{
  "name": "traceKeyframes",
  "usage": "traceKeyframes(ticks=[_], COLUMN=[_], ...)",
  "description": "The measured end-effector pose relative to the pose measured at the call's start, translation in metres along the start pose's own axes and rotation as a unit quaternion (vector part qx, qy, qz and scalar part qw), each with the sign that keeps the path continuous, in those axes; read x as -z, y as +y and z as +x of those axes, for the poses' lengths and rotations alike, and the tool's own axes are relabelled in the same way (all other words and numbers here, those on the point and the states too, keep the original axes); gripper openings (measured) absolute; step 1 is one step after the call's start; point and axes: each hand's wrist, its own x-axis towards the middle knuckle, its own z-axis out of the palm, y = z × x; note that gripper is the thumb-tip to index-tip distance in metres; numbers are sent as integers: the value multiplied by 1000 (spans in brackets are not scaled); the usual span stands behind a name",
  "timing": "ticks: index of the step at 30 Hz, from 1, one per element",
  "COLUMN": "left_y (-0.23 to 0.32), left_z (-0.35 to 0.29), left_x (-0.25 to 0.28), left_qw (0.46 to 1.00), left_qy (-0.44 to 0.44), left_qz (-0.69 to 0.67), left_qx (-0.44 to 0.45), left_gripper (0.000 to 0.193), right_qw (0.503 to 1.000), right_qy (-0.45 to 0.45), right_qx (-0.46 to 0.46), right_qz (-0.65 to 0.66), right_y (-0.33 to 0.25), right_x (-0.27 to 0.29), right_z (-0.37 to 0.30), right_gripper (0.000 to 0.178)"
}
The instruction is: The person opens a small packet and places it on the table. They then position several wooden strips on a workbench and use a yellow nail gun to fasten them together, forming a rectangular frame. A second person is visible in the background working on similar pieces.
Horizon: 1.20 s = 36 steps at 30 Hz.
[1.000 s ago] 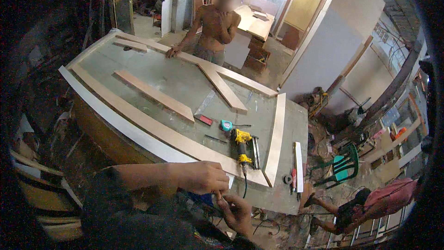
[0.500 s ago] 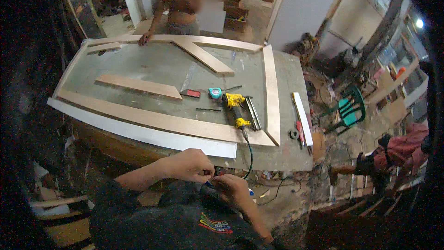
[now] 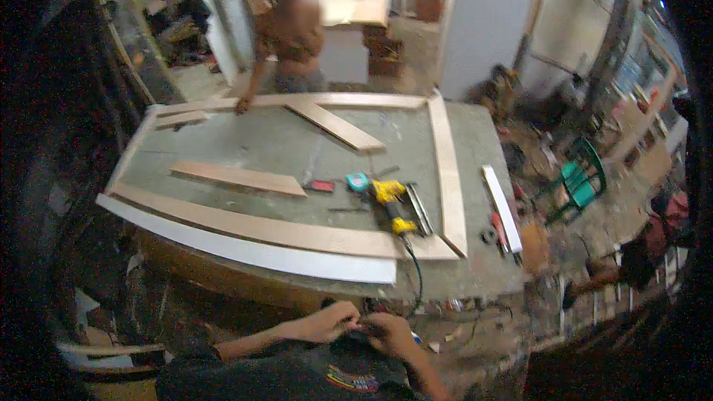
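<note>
My left hand (image 3: 336,321) and my right hand (image 3: 389,334) meet close to my body, in front of the table's near edge. Both have their fingers closed and pinched together. Whatever is between the fingertips is too small and blurred to name. Beyond them on the table lies a yellow and black nail gun (image 3: 392,206), its hose (image 3: 417,271) trailing over the near edge. It rests by the corner where the near light wood board (image 3: 260,223) meets the right-hand board (image 3: 448,171). A white strip (image 3: 297,258) runs along the near side.
A teal tape measure (image 3: 357,182), a red-ended scraper-like tool (image 3: 320,186) and loose wood pieces (image 3: 238,177) lie inside the frame on the table (image 3: 475,130). Across it a person (image 3: 290,37) rests a hand on the far board. A green chair (image 3: 579,178) stands at right, near another person (image 3: 639,252).
My view has tilted, so the table sits lower and slightly further right in the picture. My hands stay together, fingers still closed. The person opposite keeps a hand on the far board.
</note>
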Motion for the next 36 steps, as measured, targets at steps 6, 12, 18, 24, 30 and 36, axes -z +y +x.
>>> traceKeyframes(ticks=[6, 12, 18, 24, 30, 36], left_y=[6, 23, 39, 62, 98, 102], left_z=[-4, 6, 7, 0, 1, 4], left_x=[7, 31, 46, 23, 22, 42], left_qw=[991, 913, 900, 913, 904, 906], left_qy=[98, 237, 263, 218, 187, 237], left_qz=[80, 265, 204, 84, -32, -16], left_qx=[-41, -199, -281, -333, -382, -350], left_gripper=[11, 23, 26, 21, 11, 23], right_qw=[983, 984, 964, 930, 888, 931], right_qy=[-33, 13, -50, -229, -242, -124], right_qx=[-2, 1, 22, 165, 214, 161], right_qz=[181, 177, 261, 236, 328, 303], right_y=[-19, -65, -86, -75, -66, -62], right_x=[13, 21, 38, 83, 92, 117], right_z=[20, 40, 56, 65, 69, 54], right_gripper=[22, 12, 15, 13, 13, 15])
